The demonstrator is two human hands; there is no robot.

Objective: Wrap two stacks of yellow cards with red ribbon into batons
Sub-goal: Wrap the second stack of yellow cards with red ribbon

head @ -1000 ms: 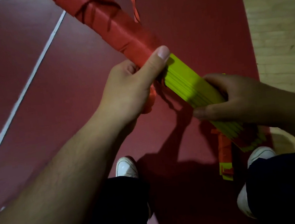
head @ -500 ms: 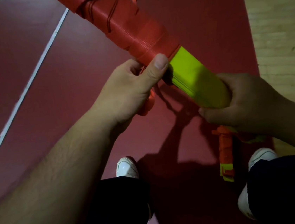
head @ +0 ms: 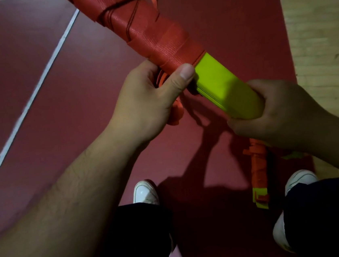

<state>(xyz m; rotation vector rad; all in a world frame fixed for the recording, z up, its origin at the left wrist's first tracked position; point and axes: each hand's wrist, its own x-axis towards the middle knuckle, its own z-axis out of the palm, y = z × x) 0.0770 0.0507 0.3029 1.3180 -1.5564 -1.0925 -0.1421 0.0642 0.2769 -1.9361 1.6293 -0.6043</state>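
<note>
While the left hand (head: pixel 146 101) grips the held bundle at the boundary between wrap and bare card, its thumb lies flat on the lowest turn of the red ribbon (head: pixel 153 35) and its fingers curl underneath. A loose length of ribbon (head: pixel 176 114) runs through that palm and hangs out below it. The right hand (head: pixel 278 111) is closed round the near end of the stack of yellow cards (head: pixel 227 85), with the fingers over the top face and the thumb on the near side. The stack is held above the floor on a diagonal from upper left to lower right. Its far portion is covered in overlapping ribbon turns and runs out of the top of the view. 1 bare yellow section shows between the 2 hands. A second baton (head: pixel 259 171) lies below the right wrist, wrapped in ribbon with a yellow end exposed, and its upper end is hidden by the wrist. It sits just beside the right one of 2 white shoes (head: pixel 145 192), which show beneath dark trousers (head: pixel 332 215). The red floor (head: pixel 224 5) carries a white line (head: pixel 34 95) at the left. Pale wooden boards (head: pixel 321 26) adjoin it at the right.
</note>
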